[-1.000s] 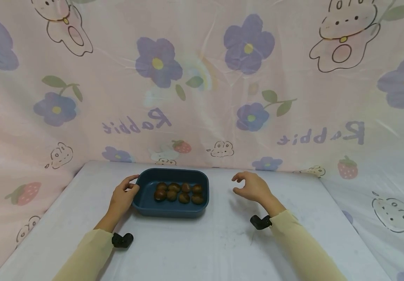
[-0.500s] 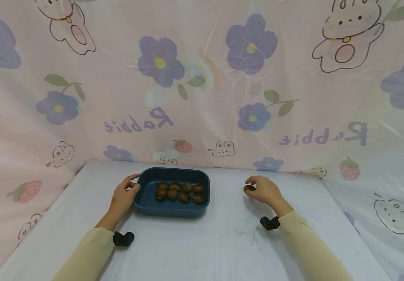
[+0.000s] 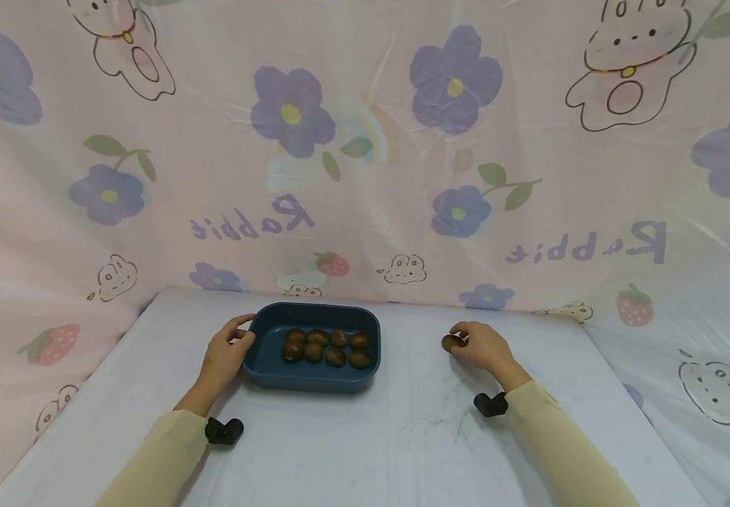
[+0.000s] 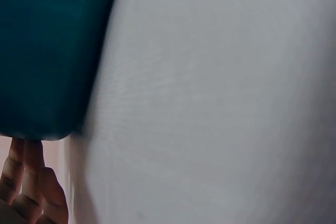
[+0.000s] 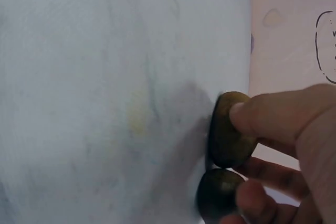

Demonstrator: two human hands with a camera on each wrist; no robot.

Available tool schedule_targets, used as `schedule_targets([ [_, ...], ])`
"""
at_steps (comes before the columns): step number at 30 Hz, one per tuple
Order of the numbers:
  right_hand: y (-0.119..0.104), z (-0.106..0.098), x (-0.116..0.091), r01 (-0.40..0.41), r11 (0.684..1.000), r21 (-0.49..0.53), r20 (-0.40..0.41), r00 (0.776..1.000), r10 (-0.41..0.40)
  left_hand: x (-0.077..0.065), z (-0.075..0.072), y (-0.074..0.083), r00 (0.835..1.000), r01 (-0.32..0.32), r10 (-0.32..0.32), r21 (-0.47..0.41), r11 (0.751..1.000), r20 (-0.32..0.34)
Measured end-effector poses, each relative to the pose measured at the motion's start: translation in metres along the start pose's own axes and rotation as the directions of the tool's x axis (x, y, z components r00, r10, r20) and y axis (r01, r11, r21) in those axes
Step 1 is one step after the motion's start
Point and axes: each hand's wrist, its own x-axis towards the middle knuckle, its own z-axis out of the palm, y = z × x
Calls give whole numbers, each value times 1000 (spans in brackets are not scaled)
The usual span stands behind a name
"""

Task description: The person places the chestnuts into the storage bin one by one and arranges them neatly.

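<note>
A dark blue rectangular tray (image 3: 311, 381) holds several brown chestnuts (image 3: 315, 353) in two rows. My left hand (image 3: 220, 355) is at its left end; in the left wrist view the fingertips touch the outside of the tray wall (image 4: 47, 56). To the right of the tray, my right hand (image 3: 485, 348) pinches a chestnut (image 3: 452, 343) low over the table. Seen from the right wrist, the thumb presses on this chestnut (image 5: 227, 140), and a second chestnut (image 5: 218, 195) lies against it beside the curled fingers.
A white-covered table (image 3: 365, 451) carries everything. Behind it hangs a pink curtain (image 3: 365, 176) printed with flowers and rabbits. Black wrist cameras (image 3: 224, 432) sit at both sleeve cuffs.
My right hand, spread and without a visible chestnut a second ago, has moved to the right and its fingers have closed on a chestnut. The left hand stays at the tray.
</note>
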Motion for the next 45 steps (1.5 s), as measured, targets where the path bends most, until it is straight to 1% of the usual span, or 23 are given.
schedule_targets([
  [8,2,3,0,3,1000,5,10,1000,-3,-1,2,-2,1000,0,0,3,1000,-3],
  [13,3,4,-1,13,1000,5,0,1000,-13,-1,2,-3,1000,-5,5,6,1000,-7],
  [23,2,8,-1,0,999,45,-23,1000,1,1,1,-3,1000,-12,13,-14,1000,15],
  [31,-8,6,-2,9,997,77,-47,999,-5,2,2,-6,1000,-17,17,-1,1000,5],
  [38,-23,0,-4,63,992,107,-88,995,-53,1,0,-5,1000,-20,20,0,1000,3],
  [45,-36,-4,-5,101,988,118,-106,990,-88,0,0,-3,1000,-13,13,-6,1000,9],
])
